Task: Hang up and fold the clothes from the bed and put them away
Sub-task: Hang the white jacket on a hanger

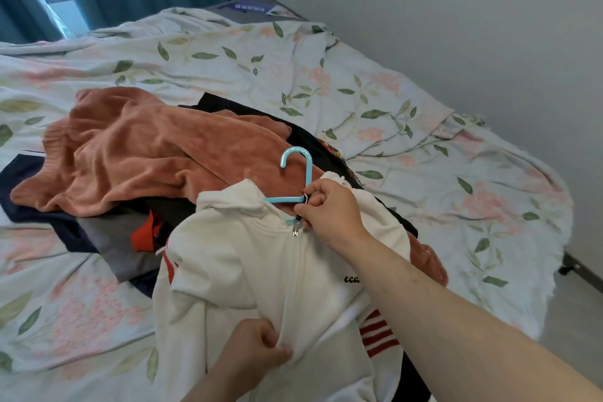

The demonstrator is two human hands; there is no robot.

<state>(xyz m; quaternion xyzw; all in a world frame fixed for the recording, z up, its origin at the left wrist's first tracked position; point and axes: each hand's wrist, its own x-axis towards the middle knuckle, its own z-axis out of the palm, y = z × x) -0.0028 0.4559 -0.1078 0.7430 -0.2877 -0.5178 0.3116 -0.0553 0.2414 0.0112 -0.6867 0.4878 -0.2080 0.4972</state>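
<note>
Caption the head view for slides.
Right hand pinches zip pull, left hand grips white hooded jacket on turquoise plastic hanger.

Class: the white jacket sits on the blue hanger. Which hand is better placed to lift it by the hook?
Probably the right hand: it pinches the zip pull at the collar, just below the hook of the blue hanger. The left hand grips the white jacket lower down, farther away.

White hoodie – red stripes, light-blue hanger, salmon-pink garment, floral bedsheet
</note>
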